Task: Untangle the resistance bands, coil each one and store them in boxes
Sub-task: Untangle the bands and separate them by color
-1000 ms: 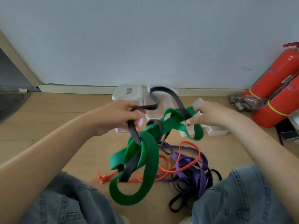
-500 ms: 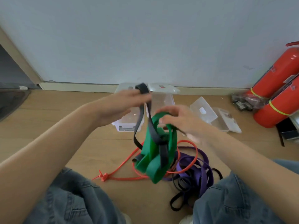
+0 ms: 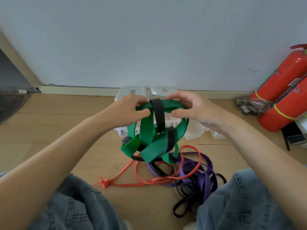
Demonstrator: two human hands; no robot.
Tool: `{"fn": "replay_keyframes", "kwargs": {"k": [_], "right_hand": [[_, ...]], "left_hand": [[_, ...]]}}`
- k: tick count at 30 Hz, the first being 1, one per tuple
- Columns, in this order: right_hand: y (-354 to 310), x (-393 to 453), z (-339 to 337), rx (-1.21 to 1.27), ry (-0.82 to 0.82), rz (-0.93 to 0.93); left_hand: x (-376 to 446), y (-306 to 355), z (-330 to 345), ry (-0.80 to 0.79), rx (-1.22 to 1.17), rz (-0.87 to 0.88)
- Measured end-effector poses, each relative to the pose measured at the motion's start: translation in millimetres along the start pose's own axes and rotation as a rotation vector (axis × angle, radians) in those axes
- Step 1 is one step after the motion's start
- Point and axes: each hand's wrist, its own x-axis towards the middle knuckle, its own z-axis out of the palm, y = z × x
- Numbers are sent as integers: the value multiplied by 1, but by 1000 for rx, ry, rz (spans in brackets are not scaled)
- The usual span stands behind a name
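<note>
I hold the green band [image 3: 150, 132] by its top arc, left hand [image 3: 131, 109] and right hand [image 3: 191, 107] pinching either side of the black band [image 3: 157, 113] draped across it.

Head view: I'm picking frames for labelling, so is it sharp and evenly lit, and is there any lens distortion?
Head view: soft, even light, no glare; green band and both hands, left and right, are fairly sharp; wide-angle bending shows in the skirting and the leaning extinguishers; forearms loom large at the edges.
</note>
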Motion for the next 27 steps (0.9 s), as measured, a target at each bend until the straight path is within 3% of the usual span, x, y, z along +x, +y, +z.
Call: {"fn": "replay_keyframes", "kwargs": {"k": [2, 6, 10, 14, 17, 19, 22, 25, 27], "right_hand": [[2, -1, 3, -28, -107, 27], [7, 5, 14, -104, -25, 14], [12, 10, 20, -96, 23, -1], [28, 12, 36, -155, 1, 41], [25, 16, 27, -204, 54, 104], [17, 18, 9, 78, 178, 156], [1, 15, -8, 574, 266, 152], [-7, 11, -4, 657, 162, 85], [-11, 8, -5, 716, 196, 80]], "left_hand": [[-4, 3, -2, -58, -161, -33], [-4, 7, -2, -89, -245, -50], [1, 8, -4, 17, -303, -79], [7, 3, -16, 236, -560, -170], [11, -8, -21, 295, -525, -208], [11, -16, -17, 231, -410, -255], [6, -20, 3, -44, -315, -269], [3, -18, 24, -235, -267, -179], [1, -21, 31, -356, -381, -204]]}}
